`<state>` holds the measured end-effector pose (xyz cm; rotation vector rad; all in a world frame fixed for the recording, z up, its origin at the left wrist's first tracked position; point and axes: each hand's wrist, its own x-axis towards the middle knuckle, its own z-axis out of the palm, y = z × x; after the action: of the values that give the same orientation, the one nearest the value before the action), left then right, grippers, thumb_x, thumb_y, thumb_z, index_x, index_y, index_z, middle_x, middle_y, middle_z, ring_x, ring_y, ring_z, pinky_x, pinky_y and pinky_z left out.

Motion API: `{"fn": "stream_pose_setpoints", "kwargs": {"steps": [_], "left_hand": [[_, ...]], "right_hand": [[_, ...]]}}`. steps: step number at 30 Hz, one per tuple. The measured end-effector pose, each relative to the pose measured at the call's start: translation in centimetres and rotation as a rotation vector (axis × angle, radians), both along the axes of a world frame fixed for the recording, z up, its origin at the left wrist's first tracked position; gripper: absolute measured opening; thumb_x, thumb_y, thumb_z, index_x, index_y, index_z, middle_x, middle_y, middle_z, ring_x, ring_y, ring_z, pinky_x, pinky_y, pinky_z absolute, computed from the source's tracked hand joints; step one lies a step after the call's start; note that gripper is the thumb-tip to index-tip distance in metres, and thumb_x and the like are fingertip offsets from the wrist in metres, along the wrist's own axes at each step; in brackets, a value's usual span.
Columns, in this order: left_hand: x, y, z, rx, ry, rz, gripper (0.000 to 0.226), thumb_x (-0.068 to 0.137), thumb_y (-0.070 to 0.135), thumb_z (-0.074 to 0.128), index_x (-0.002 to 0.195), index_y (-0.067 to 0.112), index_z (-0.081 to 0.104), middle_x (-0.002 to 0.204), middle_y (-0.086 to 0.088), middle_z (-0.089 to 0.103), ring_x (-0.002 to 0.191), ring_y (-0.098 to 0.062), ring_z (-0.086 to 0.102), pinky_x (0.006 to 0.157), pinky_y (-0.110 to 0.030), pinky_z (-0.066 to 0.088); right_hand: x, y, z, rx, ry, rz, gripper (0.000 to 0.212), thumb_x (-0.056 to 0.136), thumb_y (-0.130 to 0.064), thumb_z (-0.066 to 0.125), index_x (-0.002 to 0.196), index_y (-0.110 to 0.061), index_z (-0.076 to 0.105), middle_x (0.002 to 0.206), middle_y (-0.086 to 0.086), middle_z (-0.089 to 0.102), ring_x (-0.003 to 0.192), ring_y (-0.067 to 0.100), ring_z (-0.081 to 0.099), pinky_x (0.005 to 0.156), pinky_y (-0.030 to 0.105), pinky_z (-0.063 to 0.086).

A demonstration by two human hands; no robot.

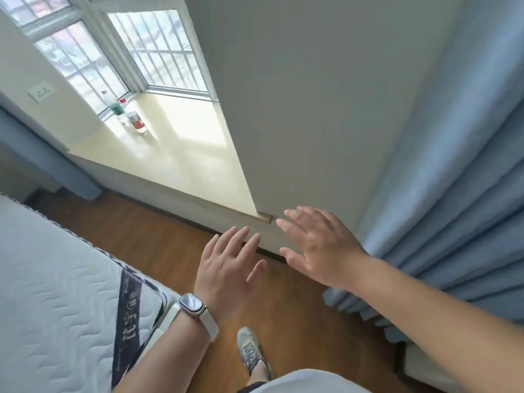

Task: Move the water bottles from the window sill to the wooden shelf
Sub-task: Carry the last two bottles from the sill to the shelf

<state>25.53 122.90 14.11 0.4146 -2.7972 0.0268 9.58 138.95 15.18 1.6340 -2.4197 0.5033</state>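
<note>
Several clear water bottles stand together on the cream window sill (181, 154), far back by the window corner. One has a green label (116, 108) and another, nearer one has a red label (137, 123). My left hand (226, 268), with a watch on its wrist, is held out over the wooden floor, fingers spread and empty. Close to the sill's near corner my right hand (317, 248) is also stretched forward, fingers apart, holding nothing. Both hands are well short of the bottles. No wooden shelf is in sight.
A white quilted mattress (56, 293) fills the lower left. Blue curtains (453, 208) hang at the right, beside a plain wall (312, 95). Another blue curtain (42, 157) hangs at the left. My shoe (251, 350) is on the wooden floor (158, 236).
</note>
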Motion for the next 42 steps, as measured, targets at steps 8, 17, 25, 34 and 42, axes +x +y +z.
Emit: {"fn": "stream_pose_setpoints", "kwargs": {"steps": [8,17,25,34,42], "left_hand": [[2.3,-15.6,0.0,0.021,0.089,0.103,0.049,0.089,0.046,0.052,0.128,0.020,0.066,0.135,-0.005,0.063,0.129,-0.027,0.055,0.109,-0.044,0.031],[6.1,-29.5,-0.2,0.053,0.196,0.206,0.047,0.089,0.043,0.057,0.128,0.018,0.066,0.134,-0.008,0.063,0.128,-0.029,0.055,0.109,-0.048,0.035],[7.6,-36.0,-0.3,0.059,0.242,0.354,0.047,0.090,0.043,0.055,0.127,0.017,0.066,0.133,-0.008,0.063,0.127,-0.029,0.055,0.106,-0.049,0.038],[6.9,-45.6,0.5,-0.047,0.199,0.537,0.045,0.088,0.039,0.058,0.124,0.016,0.068,0.131,-0.010,0.064,0.124,-0.031,0.056,0.103,-0.053,0.044],[1.3,-55.0,3.1,-0.078,0.122,0.714,0.046,0.091,0.041,0.055,0.127,0.016,0.065,0.133,-0.010,0.062,0.125,-0.032,0.055,0.104,-0.050,0.041]], "right_hand": [[2.1,-16.6,2.0,0.082,0.048,0.072,0.054,0.089,-0.049,0.043,0.126,-0.016,0.064,0.128,0.008,0.064,0.119,0.031,0.059,0.100,0.047,0.046],[4.6,-32.2,3.9,0.203,0.183,0.218,0.054,0.094,-0.052,0.036,0.131,-0.020,0.058,0.130,0.004,0.062,0.120,0.028,0.057,0.101,0.041,0.044],[3.9,-41.6,4.1,0.196,0.193,0.350,0.054,0.097,-0.053,0.035,0.135,-0.019,0.054,0.134,0.005,0.059,0.124,0.029,0.051,0.102,0.037,0.027],[0.3,-55.1,2.2,0.197,0.206,0.602,0.057,0.096,-0.053,0.035,0.134,-0.018,0.058,0.134,0.006,0.059,0.124,0.030,0.053,0.102,0.043,0.037],[-4.7,-68.5,4.0,0.118,0.133,0.763,0.054,0.098,-0.053,0.037,0.135,-0.018,0.055,0.136,0.005,0.057,0.126,0.030,0.049,0.103,0.044,0.041]]}}
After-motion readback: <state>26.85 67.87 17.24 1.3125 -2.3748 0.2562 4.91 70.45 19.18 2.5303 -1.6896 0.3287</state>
